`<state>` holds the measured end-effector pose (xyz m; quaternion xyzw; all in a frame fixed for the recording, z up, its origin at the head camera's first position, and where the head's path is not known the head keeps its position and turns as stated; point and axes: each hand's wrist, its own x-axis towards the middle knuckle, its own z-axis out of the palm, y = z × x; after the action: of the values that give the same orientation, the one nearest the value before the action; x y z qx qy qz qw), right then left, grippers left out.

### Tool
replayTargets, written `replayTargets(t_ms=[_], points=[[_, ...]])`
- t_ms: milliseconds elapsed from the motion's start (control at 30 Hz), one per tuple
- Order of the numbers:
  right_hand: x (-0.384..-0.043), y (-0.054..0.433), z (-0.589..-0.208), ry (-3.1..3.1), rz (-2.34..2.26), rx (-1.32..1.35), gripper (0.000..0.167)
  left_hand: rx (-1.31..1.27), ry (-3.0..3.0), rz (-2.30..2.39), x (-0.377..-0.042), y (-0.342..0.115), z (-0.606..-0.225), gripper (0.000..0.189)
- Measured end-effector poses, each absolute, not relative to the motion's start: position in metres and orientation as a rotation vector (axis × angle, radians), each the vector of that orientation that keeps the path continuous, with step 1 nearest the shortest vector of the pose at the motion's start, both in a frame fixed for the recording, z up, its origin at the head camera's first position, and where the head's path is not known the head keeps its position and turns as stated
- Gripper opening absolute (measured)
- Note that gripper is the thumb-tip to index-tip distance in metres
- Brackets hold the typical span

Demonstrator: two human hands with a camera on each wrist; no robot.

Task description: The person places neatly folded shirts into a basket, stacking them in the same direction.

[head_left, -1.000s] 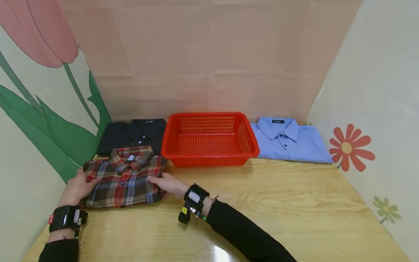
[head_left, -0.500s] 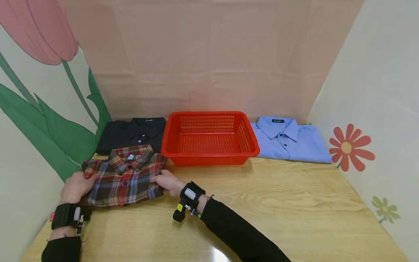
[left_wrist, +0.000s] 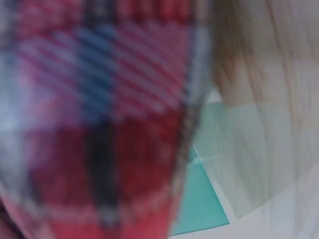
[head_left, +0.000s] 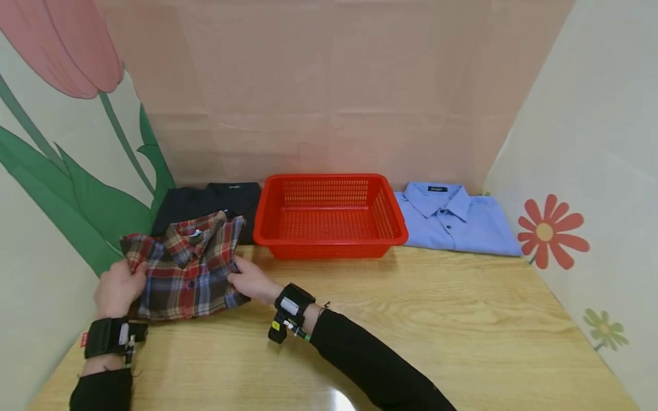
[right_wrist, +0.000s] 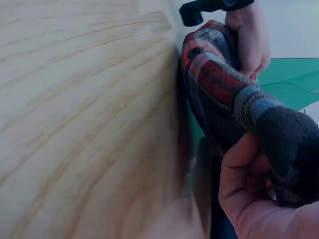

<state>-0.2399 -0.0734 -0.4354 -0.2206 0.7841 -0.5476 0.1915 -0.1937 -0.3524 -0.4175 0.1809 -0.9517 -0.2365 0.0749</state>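
Note:
A folded plaid shirt (head_left: 187, 279) in red, brown and blue is held between both hands at the left of the table. My left hand (head_left: 117, 288) grips its left side, thumb on top. On its right side my right hand (head_left: 253, 279) pinches the edge, and the right wrist view shows curled fingers (right_wrist: 239, 164) around the cloth. The shirt's upper part is raised and overlaps the folded black shirt (head_left: 241, 197) behind it. Blurred plaid cloth (left_wrist: 104, 114) fills much of the left wrist view.
A red plastic basket (head_left: 329, 251) stands at the back middle, its inside visible. Right of it lies a folded light blue shirt (head_left: 462, 231). Walls with painted flowers (head_left: 552, 231) border the wooden table (head_left: 437, 308) on both sides.
The plaid shirt has been gripped at both sides, and its collar end has risen and shifted left. Both hands have moved slightly with it, the right one leftward and up.

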Motion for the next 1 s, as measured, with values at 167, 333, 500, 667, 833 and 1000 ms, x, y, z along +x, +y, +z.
replayTargets(t_ms=[167,333,500,667,833,1000], points=[[-0.243,-0.068,-0.424,2.292,-1.541,-0.643,0.052,0.527,-2.732,-0.725,-0.197,-0.345,-0.415,0.046],[-0.246,-0.059,-0.414,2.407,-1.459,-0.669,0.055,0.452,-2.650,-0.718,-0.199,-0.339,-0.410,0.045],[-0.249,-0.048,-0.402,2.375,-1.510,-0.606,0.058,0.372,-2.562,-0.719,-0.201,-0.330,-0.404,0.041],[-0.252,-0.033,-0.387,2.312,-1.592,-0.560,0.058,0.311,-2.481,-0.702,-0.207,-0.317,-0.399,0.039],[-0.257,-0.015,-0.376,2.315,-1.686,-0.524,0.053,0.244,-2.435,-0.725,-0.218,-0.299,-0.394,0.039],[-0.266,0.001,-0.371,2.407,-1.721,-0.491,0.045,0.187,-2.380,-0.772,-0.229,-0.279,-0.389,0.037]])
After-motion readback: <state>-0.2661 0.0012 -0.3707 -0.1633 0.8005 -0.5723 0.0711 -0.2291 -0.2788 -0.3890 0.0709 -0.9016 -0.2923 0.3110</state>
